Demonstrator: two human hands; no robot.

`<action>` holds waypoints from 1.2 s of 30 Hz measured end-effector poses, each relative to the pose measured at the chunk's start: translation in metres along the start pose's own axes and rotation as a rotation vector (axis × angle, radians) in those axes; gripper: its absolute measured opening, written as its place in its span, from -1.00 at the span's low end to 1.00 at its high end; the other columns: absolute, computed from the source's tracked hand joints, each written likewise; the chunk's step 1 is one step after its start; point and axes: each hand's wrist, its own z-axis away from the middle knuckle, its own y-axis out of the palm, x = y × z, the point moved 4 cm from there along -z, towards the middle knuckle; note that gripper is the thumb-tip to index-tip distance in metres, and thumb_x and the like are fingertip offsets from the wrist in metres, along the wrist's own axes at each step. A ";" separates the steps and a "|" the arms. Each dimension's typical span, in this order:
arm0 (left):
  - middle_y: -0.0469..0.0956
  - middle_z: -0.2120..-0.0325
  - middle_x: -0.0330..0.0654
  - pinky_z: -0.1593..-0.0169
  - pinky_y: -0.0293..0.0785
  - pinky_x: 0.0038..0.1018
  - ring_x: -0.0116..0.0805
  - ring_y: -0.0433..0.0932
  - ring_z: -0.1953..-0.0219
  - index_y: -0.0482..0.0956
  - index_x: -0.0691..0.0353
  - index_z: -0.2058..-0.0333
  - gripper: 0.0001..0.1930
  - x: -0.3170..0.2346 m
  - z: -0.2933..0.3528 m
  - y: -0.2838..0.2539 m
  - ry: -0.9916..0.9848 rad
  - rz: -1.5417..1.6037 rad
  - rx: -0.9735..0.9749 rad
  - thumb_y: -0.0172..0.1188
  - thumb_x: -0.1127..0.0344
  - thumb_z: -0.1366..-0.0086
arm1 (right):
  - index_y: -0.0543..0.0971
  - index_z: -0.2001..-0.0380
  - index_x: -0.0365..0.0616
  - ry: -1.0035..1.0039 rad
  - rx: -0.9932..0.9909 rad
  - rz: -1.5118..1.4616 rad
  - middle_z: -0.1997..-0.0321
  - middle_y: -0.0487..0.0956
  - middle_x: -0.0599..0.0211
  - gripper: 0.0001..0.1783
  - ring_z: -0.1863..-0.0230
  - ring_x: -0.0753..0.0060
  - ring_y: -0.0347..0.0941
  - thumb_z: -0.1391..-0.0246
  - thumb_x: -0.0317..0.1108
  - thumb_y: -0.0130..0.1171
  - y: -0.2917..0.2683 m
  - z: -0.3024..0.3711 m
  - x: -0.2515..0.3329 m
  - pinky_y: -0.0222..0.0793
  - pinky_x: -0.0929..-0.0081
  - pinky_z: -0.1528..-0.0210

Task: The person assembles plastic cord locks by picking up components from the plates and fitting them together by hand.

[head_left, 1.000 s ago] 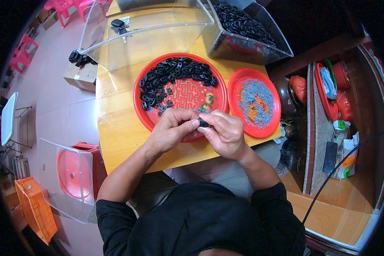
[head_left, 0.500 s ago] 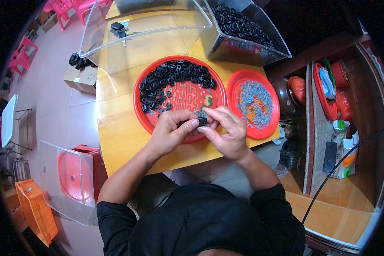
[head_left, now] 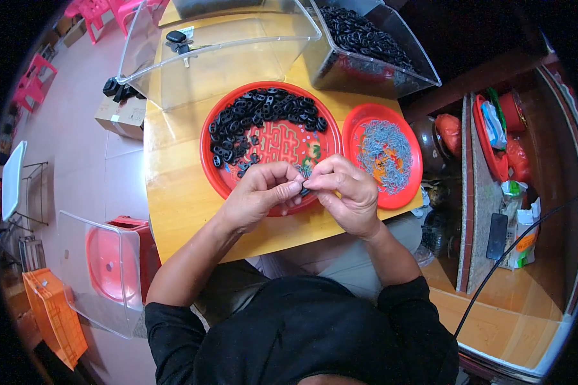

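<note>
One small black piece (head_left: 306,190) sits right in the fingertips, mostly hidden, so I can't tell which way its long side points. The left hand (head_left: 262,194) pinches it. The right hand (head_left: 352,200) is pinched tight against it, so neither hand is nearer; what the right pinches is hidden. Past the grip is one big red tray (head_left: 205,142) with loose black pieces (head_left: 263,106); right of the grip, one smaller red tray (head_left: 415,151) with grey bits (head_left: 384,151). Both are too many to count.

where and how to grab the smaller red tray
Probably by the right rim of the smaller red tray, coming from the right: that raised edge seems to overhang the wooden table, while the large red tray crowds its left and slim grey pieces cover its middle.
</note>
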 end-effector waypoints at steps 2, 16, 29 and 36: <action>0.45 0.59 -0.33 0.51 0.30 -0.69 -0.62 0.37 0.59 0.43 0.24 0.40 -0.89 0.001 0.000 -0.001 -0.008 -0.004 -0.003 0.09 0.33 -0.21 | 0.52 0.43 -0.26 0.011 -0.010 -0.012 0.42 0.49 0.23 -0.76 0.36 0.40 0.43 0.27 -0.73 0.11 0.001 0.000 0.000 0.34 0.57 0.32; 0.47 0.63 -0.31 0.61 0.23 -0.73 -0.63 0.35 0.65 0.48 0.25 0.43 -0.88 -0.002 0.002 -0.001 -0.037 0.038 -0.034 0.15 0.33 -0.16 | 0.49 0.34 -0.28 0.155 -0.061 -0.199 0.39 0.46 0.27 -0.74 0.38 0.49 0.41 0.21 -0.60 0.20 0.006 0.012 -0.014 0.33 0.60 0.33; 0.50 0.59 -0.29 0.57 0.28 -0.73 -0.63 0.39 0.60 0.49 0.30 0.39 -0.87 0.001 0.001 -0.003 -0.020 0.085 -0.023 0.12 0.34 -0.19 | 0.48 0.35 -0.32 0.423 -0.187 -0.507 0.40 0.48 0.36 -0.82 0.43 0.66 0.38 0.10 -0.61 0.16 0.012 0.022 -0.017 0.33 0.73 0.41; 0.49 0.59 -0.30 0.56 0.30 -0.71 -0.63 0.38 0.61 0.49 0.29 0.41 -0.87 0.004 0.000 -0.003 -0.053 0.052 -0.062 0.13 0.34 -0.19 | 0.48 0.38 -0.30 0.651 -0.169 -0.519 0.50 0.49 0.39 -0.90 0.56 0.75 0.36 0.04 -0.56 0.11 0.012 0.025 -0.015 0.32 0.77 0.57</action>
